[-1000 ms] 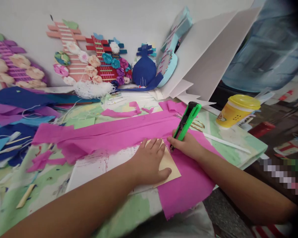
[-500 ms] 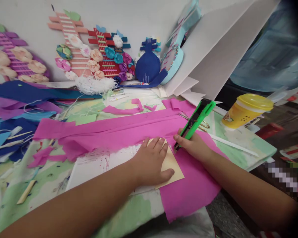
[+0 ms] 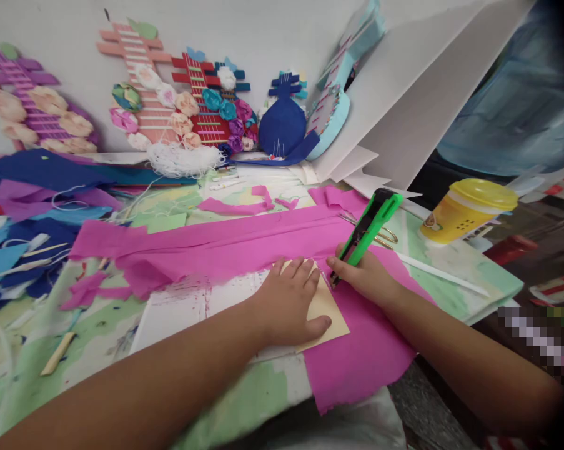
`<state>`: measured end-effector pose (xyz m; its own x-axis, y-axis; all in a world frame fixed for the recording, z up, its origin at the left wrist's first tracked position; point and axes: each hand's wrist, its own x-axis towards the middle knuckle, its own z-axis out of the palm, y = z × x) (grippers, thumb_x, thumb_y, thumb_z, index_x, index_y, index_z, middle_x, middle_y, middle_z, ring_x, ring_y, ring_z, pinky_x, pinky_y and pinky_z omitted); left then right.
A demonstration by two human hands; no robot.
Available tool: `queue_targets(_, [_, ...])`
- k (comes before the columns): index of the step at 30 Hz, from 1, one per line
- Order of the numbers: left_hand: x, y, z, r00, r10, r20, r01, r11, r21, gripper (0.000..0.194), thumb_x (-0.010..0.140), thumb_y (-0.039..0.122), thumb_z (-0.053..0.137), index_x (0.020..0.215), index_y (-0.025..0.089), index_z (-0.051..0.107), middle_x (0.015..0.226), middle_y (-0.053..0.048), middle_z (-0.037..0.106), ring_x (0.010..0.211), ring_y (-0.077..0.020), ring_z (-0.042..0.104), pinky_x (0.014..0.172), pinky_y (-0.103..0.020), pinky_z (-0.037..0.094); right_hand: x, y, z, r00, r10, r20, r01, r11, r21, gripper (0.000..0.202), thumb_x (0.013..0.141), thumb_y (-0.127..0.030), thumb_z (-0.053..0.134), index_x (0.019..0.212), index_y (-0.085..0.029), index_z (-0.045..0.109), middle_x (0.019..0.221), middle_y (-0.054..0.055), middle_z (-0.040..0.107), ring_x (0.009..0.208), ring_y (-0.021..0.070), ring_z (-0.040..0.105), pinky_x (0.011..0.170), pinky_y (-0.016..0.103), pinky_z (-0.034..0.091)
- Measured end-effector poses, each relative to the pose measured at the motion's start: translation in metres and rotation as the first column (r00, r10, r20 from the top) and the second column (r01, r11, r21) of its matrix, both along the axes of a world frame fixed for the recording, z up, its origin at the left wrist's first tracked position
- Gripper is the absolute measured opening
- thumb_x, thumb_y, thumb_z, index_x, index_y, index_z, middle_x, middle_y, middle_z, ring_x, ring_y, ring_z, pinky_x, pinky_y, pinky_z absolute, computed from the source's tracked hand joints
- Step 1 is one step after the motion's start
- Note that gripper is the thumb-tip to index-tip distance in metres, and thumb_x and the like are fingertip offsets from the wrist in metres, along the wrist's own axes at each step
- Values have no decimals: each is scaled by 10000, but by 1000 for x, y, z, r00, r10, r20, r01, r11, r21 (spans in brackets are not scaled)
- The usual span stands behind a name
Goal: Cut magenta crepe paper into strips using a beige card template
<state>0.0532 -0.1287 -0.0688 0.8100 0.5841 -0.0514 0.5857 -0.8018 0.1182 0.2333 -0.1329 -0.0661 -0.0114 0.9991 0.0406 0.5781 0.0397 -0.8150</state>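
Fingers spread, my left hand (image 3: 288, 306) presses flat on a pale yellow card (image 3: 331, 319). The card lies over bright pink fabric or paper (image 3: 361, 350) and partly over a white board (image 3: 169, 319) marked with pink lines. In my right hand (image 3: 363, 275) is a green and black utility knife (image 3: 368, 228), gripped like a pen. Its tip points down at the pink sheet beside the card's right edge; whether the blade touches cannot be made out. Just behind the knife, gold-handled scissors (image 3: 387, 236) rest partly hidden on the pink sheet.
Decorated paper instruments, among them a dark blue one (image 3: 282, 125), lean along the wall. A yellow lidded cup (image 3: 469, 212) stands at the right. White string (image 3: 185, 159) is heaped at the back, blue scraps (image 3: 38, 244) pile up at left, and a white strip (image 3: 443, 275) lies at right.
The knife has shifted slightly left and stands a little more upright, its tip staying near the card's edge. My left hand holds its place on the card. The view has moved slightly.
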Motion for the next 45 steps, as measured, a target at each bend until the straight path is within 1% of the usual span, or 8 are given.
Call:
queue_targets(10, [0,-1,0,1000,-10,10,10,1000,5,753,776,589,261,1336,85,235,1397,-157,186,1271,-299,148,1003,-498,94,-1,-1,3,999,43,19,-43,999,10,303,722,-457,497,602,-184,446,566,-17,521,585,134,506,588,274,396])
queue_targets(13, [0,0,2,1000,-9,7,9,1000,-5,751,779,587,259,1336,84,233,1395,-158,190,1270,-303,147,1003,-502,87,-2,-2,0,998,38,42,-39,999,20,294,726,-446,497,607,-189,417,552,-30,484,553,123,478,543,260,375])
queue_targets(16, [0,0,2,1000,-11,4,11,1000,-16,753,780,591,262,1336,83,234,1399,-156,177,1276,-306,126,1008,-499,68,-3,-3,-2,993,81,83,-86,994,65,306,719,-435,509,585,-194,377,522,-44,415,510,108,426,492,248,329])
queue_targets(18, [-1,1,2,1000,-13,0,13,1000,-22,755,780,596,260,1338,88,227,1403,-151,168,1278,-306,117,1010,-498,64,-3,-4,-3,992,105,65,-110,992,69,292,699,-419,541,591,-192,392,533,-41,421,520,109,424,494,247,328])
queue_targets(23, [-1,1,1,1000,-7,-6,7,1000,-19,762,780,599,254,1344,90,204,1407,-148,153,1279,-301,115,1010,-489,80,0,-1,0,994,48,-96,-44,998,37,278,711,-432,531,618,-177,472,585,-14,513,573,121,468,558,256,377])
queue_targets(26, [-2,0,-1,1000,-12,4,12,1000,-4,760,781,603,242,1344,94,206,1406,-148,157,1280,-296,117,1010,-486,74,1,-1,2,988,62,-144,-60,998,16,286,721,-439,521,618,-174,485,566,-18,523,551,115,470,542,249,367])
queue_targets(29, [-1,0,-1,1000,-11,-2,11,1000,0,761,779,601,249,1344,94,205,1404,-151,164,1279,-297,119,1007,-486,81,1,-1,2,986,88,-139,-87,996,14,308,725,-455,516,605,-173,474,553,-21,517,550,116,477,549,251,368])
queue_targets(45, [0,1,0,1000,0,-10,0,1000,-16,767,780,603,254,1346,89,196,1407,-149,155,1275,-315,113,1006,-488,70,0,-2,0,997,34,-63,-31,998,53,320,698,-459,527,583,-179,425,541,-31,455,554,115,442,547,262,370])
